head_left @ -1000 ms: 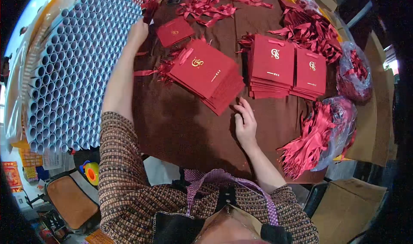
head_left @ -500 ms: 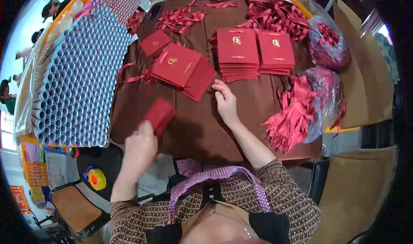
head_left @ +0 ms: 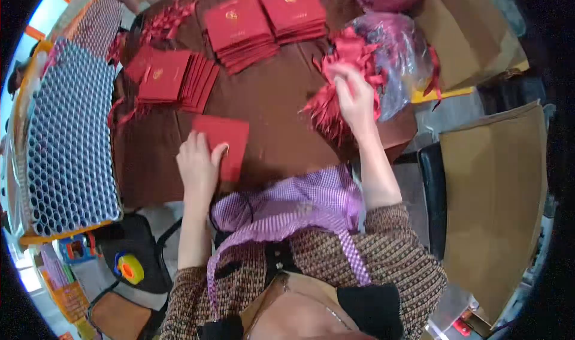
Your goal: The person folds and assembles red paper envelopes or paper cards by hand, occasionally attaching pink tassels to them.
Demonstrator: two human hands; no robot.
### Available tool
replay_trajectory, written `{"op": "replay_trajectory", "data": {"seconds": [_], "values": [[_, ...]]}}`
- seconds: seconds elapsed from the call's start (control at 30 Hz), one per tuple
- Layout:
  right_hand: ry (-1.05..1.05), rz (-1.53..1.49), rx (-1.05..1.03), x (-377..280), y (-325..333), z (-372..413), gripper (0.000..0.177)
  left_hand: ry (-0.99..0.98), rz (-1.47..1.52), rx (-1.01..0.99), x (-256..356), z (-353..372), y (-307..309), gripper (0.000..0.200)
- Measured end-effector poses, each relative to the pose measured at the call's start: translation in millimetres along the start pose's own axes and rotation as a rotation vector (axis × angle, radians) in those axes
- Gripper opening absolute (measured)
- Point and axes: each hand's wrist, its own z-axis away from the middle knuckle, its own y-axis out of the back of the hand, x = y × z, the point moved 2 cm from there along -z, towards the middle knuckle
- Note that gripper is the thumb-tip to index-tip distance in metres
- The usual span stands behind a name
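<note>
My left hand [head_left: 200, 165] holds a flat red gift bag [head_left: 232, 137] near the table's front edge, thumb on top. At the pile of red ribbons [head_left: 347, 55] on the right, the fingertips of my right hand [head_left: 355, 97] are closed together on ribbon; how many strands they hold is hidden. To the left, several red bags [head_left: 162, 79] with a gold logo lie fanned out. Two neat stacks of the same bags, a left stack [head_left: 239, 25] and a right stack [head_left: 293, 10], sit farther back.
A block of pale blue tubes [head_left: 72, 136] stands along the left side. Clear plastic bags [head_left: 398, 55] of ribbon lie at the right, beside cardboard [head_left: 491, 208]. More ribbons [head_left: 171, 22] lie at the back left. A yellow tape roll [head_left: 130, 269] rests on a chair.
My right hand has moved from beside the fanned bags to the ribbon pile. My left hand has brought its bag flat on the table near the front. The view has shifted.
</note>
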Motion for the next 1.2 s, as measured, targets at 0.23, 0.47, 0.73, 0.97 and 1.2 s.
{"op": "replay_trajectory", "data": {"seconds": [0.23, 0.47, 0.73, 0.97, 1.2], "values": [[0.350, 0.440, -0.421, -3.3, -11.9, 34.6, 0.027, 0.364, -0.042, -0.239, -44.6, 10.4, -36.6, 0.055], [0.377, 0.684, -0.619, 12.4, -28.8, 40.1, 0.013, 0.230, -0.038, -0.020, -44.2, 3.7, -44.7, 0.039], [0.238, 0.232, -0.372, 10.6, -16.5, 7.9, 0.010, 0.366, 0.151, -0.073, -58.9, 1.0, -49.0, 0.040], [-0.038, -0.220, -0.291, -6.3, -28.8, 0.0, 0.010, 0.364, 0.295, 0.052, -78.4, -8.9, -56.1, 0.036], [-0.060, -0.559, -0.239, -50.7, -63.0, 0.1, 0.013, 0.539, 0.709, -0.003, -63.9, -13.5, -48.1, 0.027]]}}
